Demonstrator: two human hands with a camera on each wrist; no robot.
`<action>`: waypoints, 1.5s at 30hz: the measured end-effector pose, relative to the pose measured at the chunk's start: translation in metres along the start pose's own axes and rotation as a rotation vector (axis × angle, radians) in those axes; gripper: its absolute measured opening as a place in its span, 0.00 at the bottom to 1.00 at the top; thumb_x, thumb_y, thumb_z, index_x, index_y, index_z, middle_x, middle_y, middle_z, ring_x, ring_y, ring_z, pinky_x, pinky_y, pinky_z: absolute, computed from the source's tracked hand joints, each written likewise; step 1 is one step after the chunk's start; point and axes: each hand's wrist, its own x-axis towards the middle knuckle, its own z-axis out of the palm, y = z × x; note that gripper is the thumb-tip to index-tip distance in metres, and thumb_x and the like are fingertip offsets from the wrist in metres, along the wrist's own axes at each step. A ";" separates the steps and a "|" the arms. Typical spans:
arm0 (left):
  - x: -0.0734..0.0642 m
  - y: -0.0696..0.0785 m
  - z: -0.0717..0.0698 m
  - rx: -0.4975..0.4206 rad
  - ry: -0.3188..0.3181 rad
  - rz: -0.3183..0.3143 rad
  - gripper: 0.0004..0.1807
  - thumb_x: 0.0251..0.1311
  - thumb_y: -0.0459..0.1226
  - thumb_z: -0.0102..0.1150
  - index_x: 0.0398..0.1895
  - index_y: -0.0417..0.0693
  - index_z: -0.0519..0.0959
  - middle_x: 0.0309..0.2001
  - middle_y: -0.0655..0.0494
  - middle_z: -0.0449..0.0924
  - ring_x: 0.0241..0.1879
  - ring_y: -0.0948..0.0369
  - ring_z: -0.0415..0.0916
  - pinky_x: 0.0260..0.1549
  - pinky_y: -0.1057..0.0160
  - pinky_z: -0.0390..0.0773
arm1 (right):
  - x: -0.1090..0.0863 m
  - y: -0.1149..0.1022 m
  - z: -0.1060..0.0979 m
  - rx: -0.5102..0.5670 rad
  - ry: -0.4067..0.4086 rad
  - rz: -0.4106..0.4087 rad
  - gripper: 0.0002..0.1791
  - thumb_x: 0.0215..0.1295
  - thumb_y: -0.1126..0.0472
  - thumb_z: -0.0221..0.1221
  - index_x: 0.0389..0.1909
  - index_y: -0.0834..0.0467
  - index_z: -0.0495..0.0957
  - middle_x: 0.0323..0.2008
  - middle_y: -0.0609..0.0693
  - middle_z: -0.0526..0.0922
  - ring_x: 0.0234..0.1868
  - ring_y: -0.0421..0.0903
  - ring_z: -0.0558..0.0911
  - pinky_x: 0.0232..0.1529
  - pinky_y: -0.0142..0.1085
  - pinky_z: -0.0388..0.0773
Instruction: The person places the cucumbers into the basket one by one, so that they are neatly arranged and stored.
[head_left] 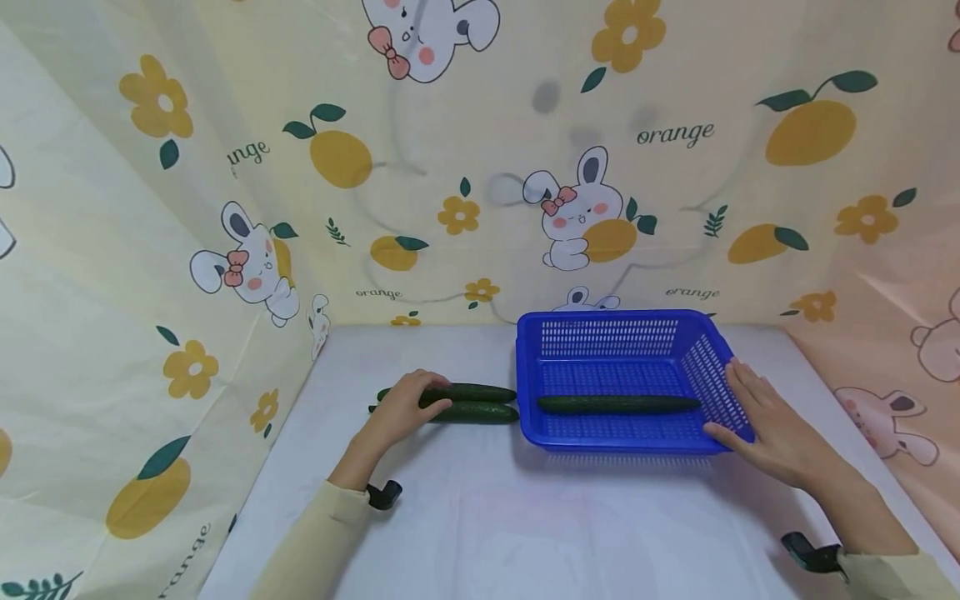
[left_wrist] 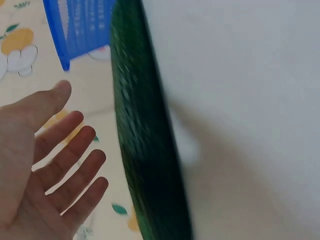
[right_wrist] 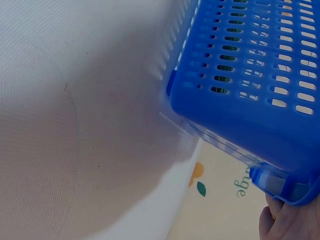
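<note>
Two green cucumbers lie side by side on the table, a rear cucumber [head_left: 480, 392] and a front cucumber [head_left: 476, 412], their right ends close to the blue basket [head_left: 630, 444]. My left hand [head_left: 408, 407] is over their left part, covering some of both. In the left wrist view, the left hand [left_wrist: 50, 165] has its fingers spread and loosely bent, apart from the large cucumber [left_wrist: 142, 120]. A third cucumber [head_left: 618, 405] lies lengthwise inside the basket. My right hand [head_left: 780, 425] rests against the basket's right rim with fingers extended; the right wrist view shows only part of it.
A white-covered table [head_left: 510, 517] carries everything. Behind it hangs a printed cloth [head_left: 480, 150] with rabbits and oranges, and more printed cloth [head_left: 90, 333] stands along the left. The basket's slotted side [right_wrist: 260, 55] fills the upper right of the right wrist view.
</note>
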 end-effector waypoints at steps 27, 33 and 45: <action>-0.034 -0.065 -0.018 0.179 -0.017 -0.085 0.20 0.64 0.40 0.78 0.57 0.47 0.85 0.56 0.47 0.83 0.60 0.44 0.78 0.64 0.41 0.77 | -0.001 -0.002 -0.002 0.016 -0.010 0.020 0.60 0.75 0.36 0.59 0.87 0.63 0.35 0.86 0.68 0.35 0.84 0.72 0.35 0.75 0.76 0.38; -0.035 -0.066 -0.014 0.258 -0.016 -0.077 0.20 0.62 0.40 0.79 0.57 0.48 0.86 0.54 0.50 0.82 0.58 0.47 0.78 0.62 0.43 0.78 | 0.001 -0.002 -0.002 0.013 -0.016 0.025 0.60 0.74 0.36 0.59 0.86 0.64 0.36 0.85 0.69 0.36 0.84 0.72 0.36 0.73 0.78 0.41; -0.054 -0.068 -0.024 0.076 -0.059 -0.054 0.19 0.64 0.43 0.78 0.56 0.56 0.85 0.54 0.56 0.87 0.58 0.51 0.83 0.61 0.44 0.81 | 0.001 -0.001 -0.002 0.012 -0.030 0.031 0.61 0.74 0.36 0.60 0.87 0.63 0.34 0.85 0.70 0.37 0.84 0.73 0.37 0.70 0.80 0.46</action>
